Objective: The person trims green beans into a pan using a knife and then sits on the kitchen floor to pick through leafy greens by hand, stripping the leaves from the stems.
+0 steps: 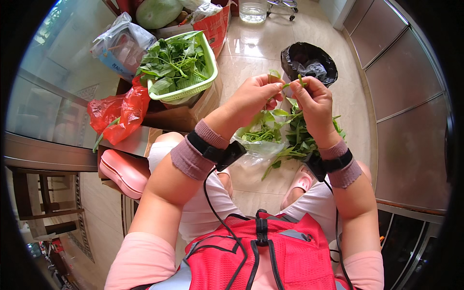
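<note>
Both hands are raised close together above the floor, pinching a thin green stem (286,86) between them. My left hand (259,91) grips one end with thumb and forefinger, and a curled green strand shows above its fingertips. Opposite it, my right hand (312,98) holds the other end, with a short stem piece sticking up past the thumb. Below the hands lies a clear plastic bag (262,150) with pale green stems (264,131) on it. A heap of dark leafy greens (302,136) lies beside the bag, under my right hand and partly hidden by it.
A black bag-lined bin (328,69) stands just beyond my right hand. To the left, a light green plastic basket (188,92) of leafy greens (177,59) rests on a cardboard box (208,105). Near it are a red plastic bag (123,112) and a pink case (125,174). Cabinet doors (406,79) line the right.
</note>
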Demonstrator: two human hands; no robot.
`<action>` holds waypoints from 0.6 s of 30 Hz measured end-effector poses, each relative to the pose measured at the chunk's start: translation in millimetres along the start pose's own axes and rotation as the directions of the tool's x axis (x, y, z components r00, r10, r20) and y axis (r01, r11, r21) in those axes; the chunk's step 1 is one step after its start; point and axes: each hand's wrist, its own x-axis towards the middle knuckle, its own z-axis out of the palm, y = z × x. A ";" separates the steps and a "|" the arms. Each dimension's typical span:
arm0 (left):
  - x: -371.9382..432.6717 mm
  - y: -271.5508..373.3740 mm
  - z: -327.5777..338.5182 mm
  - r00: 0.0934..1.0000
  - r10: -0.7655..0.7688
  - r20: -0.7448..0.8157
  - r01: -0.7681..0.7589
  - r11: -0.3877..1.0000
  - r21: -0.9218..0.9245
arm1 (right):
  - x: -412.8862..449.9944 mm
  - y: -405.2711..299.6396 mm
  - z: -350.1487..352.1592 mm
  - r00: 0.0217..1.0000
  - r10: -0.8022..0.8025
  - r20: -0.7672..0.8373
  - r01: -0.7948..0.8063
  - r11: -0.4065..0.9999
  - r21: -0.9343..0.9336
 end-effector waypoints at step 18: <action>5.7 -0.9 -10.2 1.000 -0.011 0.016 0.009 0.994 0.110 | -4.3 -4.4 -4.3 0.999 0.012 -0.050 -0.012 1.000 -0.004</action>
